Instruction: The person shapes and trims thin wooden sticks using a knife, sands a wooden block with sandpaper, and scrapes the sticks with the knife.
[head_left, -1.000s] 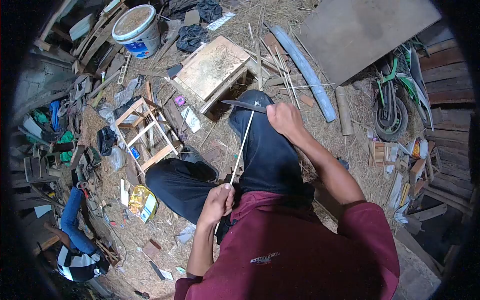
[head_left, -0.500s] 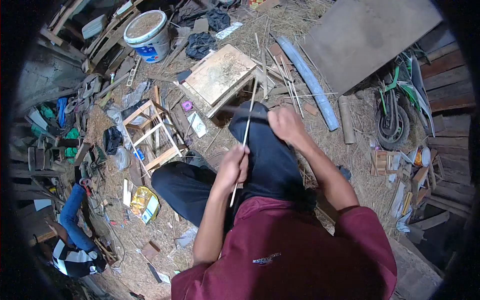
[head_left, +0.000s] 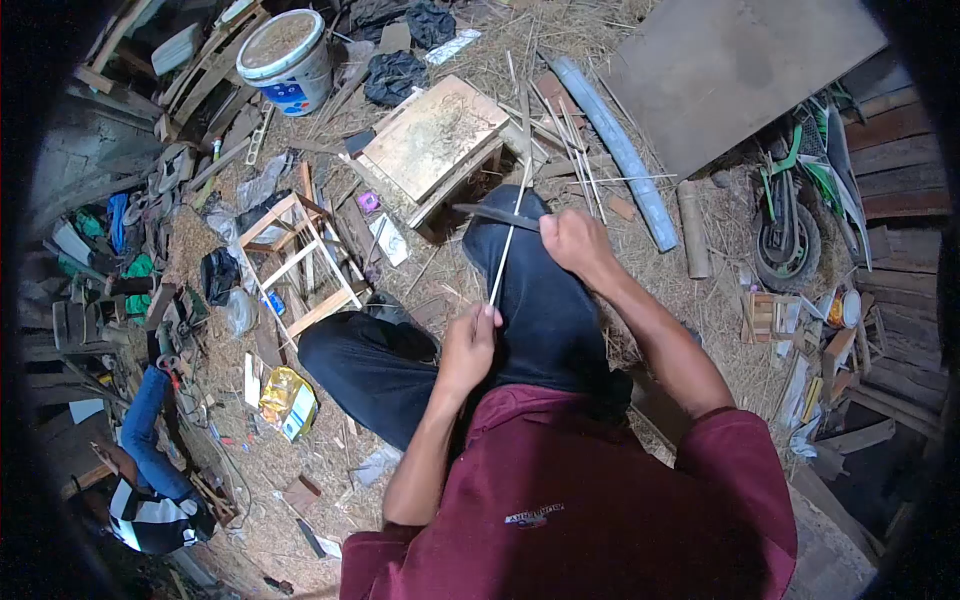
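My left hand [head_left: 468, 352] is closed round the lower end of a thin pale wooden stick [head_left: 507, 250]. The stick slants up and away over my raised knee [head_left: 535, 290]. In my right hand [head_left: 575, 243] is the handle of a knife, its dark blade [head_left: 492, 214] pointing left. The blade lies across the stick near the knee; whether its edge bites into the wood cannot be made out. Just beyond the knee stands a low wooden bench [head_left: 435, 140] with shavings on top.
A small wooden frame [head_left: 297, 262] stands left of my legs. Further off are a white bucket [head_left: 287, 75], a grey-blue pipe [head_left: 615, 150], a large board [head_left: 735, 75] and a green motorbike [head_left: 800, 200]. Another person [head_left: 155, 460] is at lower left. Straw and scraps cover the floor.
The knife, blurred by motion half a second ago, is now sharp in view and crosses the stick slightly lower. My left hand has shifted a little, and the stick's end below it no longer shows.
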